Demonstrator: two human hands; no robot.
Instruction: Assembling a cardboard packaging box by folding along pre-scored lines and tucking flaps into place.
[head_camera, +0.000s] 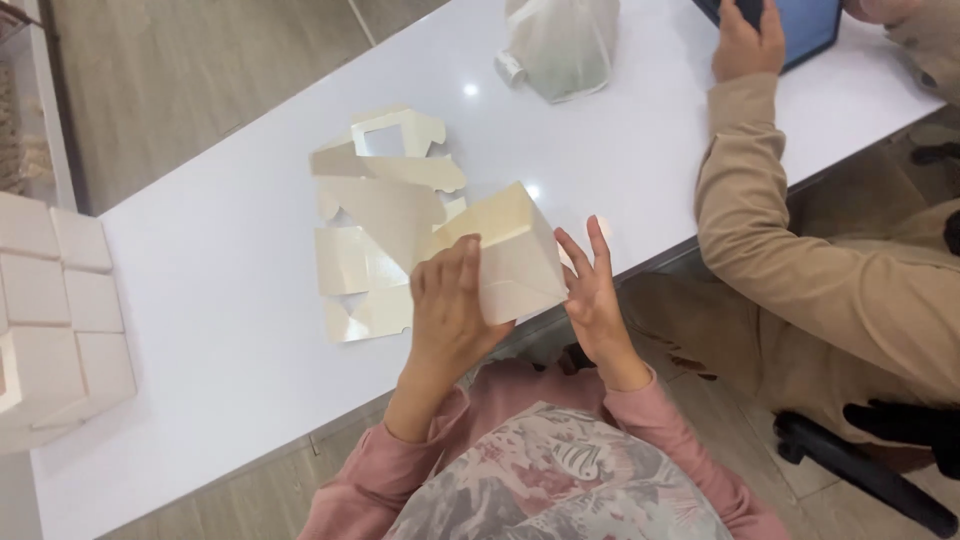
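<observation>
I hold a half-folded cream cardboard box (510, 250) above the near edge of the white table (230, 300). My left hand (447, 305) grips its left side, thumb and fingers wrapped over the panel. Pressed flat against the box's right side is my right hand (592, 290), its fingers straight and spread. Behind the box a flat stack of unfolded cream box blanks (380, 215) lies on the table.
Several assembled cream boxes (60, 320) are stacked at the table's left end. A white plastic bag (562, 45) sits at the far edge. On the right sits another person in a tan sleeve (770, 230), hand on a dark tablet (810, 25). A black chair base (860, 470) is low right.
</observation>
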